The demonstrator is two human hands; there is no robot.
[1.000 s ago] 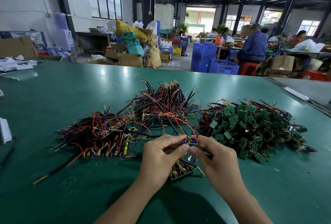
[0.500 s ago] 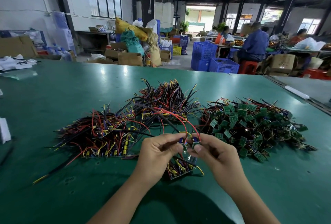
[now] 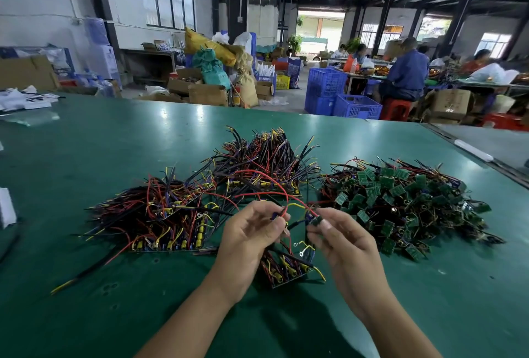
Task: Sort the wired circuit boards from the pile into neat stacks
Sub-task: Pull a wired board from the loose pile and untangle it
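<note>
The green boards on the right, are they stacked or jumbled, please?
Jumbled: the green boards lie tilted every way in one tangled heap, none squared up.

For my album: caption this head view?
Left hand pinches wires, right hand pinches a small circuit board, above the green table.

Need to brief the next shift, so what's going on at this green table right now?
A person is sorting boards by hand. The left hand pinches thin coloured wires and the right hand pinches a small green wired circuit board, both held above a short near stack of boards. A loose pile of green boards lies to the right. A left stack and a rear stack, both bristling with wires, sit on the green table.
</note>
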